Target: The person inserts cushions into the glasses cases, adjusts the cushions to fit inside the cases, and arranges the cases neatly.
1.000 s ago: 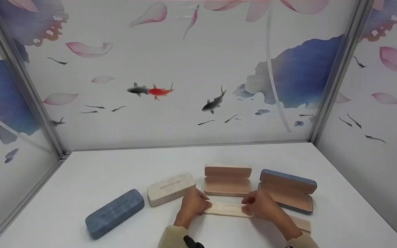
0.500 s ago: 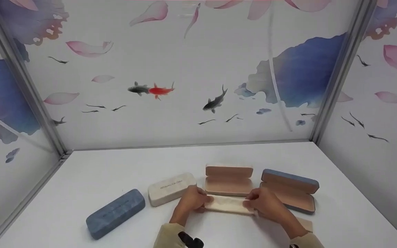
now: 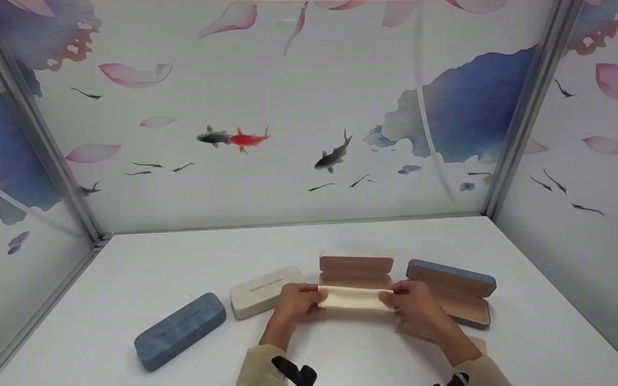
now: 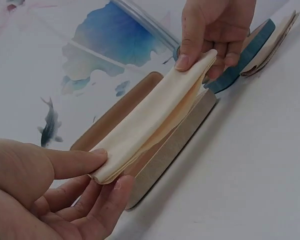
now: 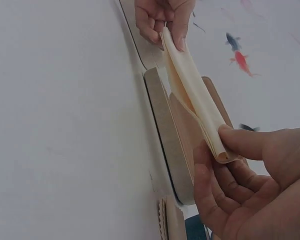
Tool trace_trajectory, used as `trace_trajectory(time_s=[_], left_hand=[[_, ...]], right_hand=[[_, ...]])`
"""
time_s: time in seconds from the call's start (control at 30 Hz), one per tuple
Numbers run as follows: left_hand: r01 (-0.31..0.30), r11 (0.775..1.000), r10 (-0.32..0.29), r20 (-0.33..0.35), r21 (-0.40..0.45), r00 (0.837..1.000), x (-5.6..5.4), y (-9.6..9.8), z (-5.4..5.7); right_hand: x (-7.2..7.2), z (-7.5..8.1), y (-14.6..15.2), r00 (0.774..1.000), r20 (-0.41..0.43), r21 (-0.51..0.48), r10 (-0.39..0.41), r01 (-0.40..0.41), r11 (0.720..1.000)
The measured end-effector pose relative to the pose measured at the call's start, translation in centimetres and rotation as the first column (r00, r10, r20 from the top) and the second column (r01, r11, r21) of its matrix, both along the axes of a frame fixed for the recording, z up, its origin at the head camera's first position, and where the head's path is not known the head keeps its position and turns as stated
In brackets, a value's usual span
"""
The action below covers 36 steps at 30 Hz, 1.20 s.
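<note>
A folded cream cloth [image 3: 356,298] is stretched between both hands, its layers parting along the lower edge in the wrist views. The left hand [image 3: 294,304] pinches one end, thumb on top and fingers beneath. At the other end the right hand [image 3: 417,303] pinches it the same way. Right behind and below the cloth stands an open cream glasses case [image 3: 356,264] with a tan lining; the cloth covers much of its lower half. Seen from the left wrist, the cloth runs lengthwise over the case's outer wall [image 4: 177,147].
To the right is an open blue glasses case [image 3: 451,280]. A folded tan cloth [image 3: 478,344] lies near the right forearm. On the left are a closed cream case [image 3: 264,292] and a closed blue case [image 3: 180,331]. Printed panels [image 3: 266,96] enclose the white table [image 3: 153,273].
Both hands have lifted the cream cloth up and away from the person, from in front of the open cream case to over its lower half. The cases have stayed put.
</note>
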<state>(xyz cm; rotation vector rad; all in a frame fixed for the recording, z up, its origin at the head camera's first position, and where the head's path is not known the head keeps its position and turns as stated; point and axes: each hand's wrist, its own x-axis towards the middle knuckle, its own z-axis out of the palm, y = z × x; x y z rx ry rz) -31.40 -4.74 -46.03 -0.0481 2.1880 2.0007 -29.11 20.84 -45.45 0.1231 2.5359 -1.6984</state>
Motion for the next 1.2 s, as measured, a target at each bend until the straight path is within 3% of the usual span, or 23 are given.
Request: trace_trajectory(time_s=[0.2,0.5,0.7,0.83,1.2], left_hand=[[-0.025,1.000,0.025,-0.012,0.006,1.000,-0.1,-0.2,-0.3],[-0.035,0.999,0.035,-0.006,0.030,0.999,-0.5,-0.2,0.0],[-0.049,0.998,0.048,0.038,0.033,0.998,-1.1,0.0,0.9],[-0.062,0.998,0.062,0.028,0.023,0.998,-1.7,0.1,1.5],[-0.068,0.997,0.068,-0.006,-0.035,0.998,-2.9,0.2,2.4]], right_hand=[[-0.1,-0.3,0.0,0.999,-0.003,-0.089,-0.032,0.032,0.995],[-0.4,0.1,-0.2,0.998,-0.003,-0.123,-0.062,0.061,0.991],[-1.0,0.6,-0.4,0.995,-0.022,-0.067,-0.101,0.099,0.993],[-1.6,1.2,-0.5,0.992,-0.028,-0.050,-0.124,0.123,0.991],[-2.0,2.3,-1.3,0.986,-0.059,-0.139,-0.155,0.146,0.980]])
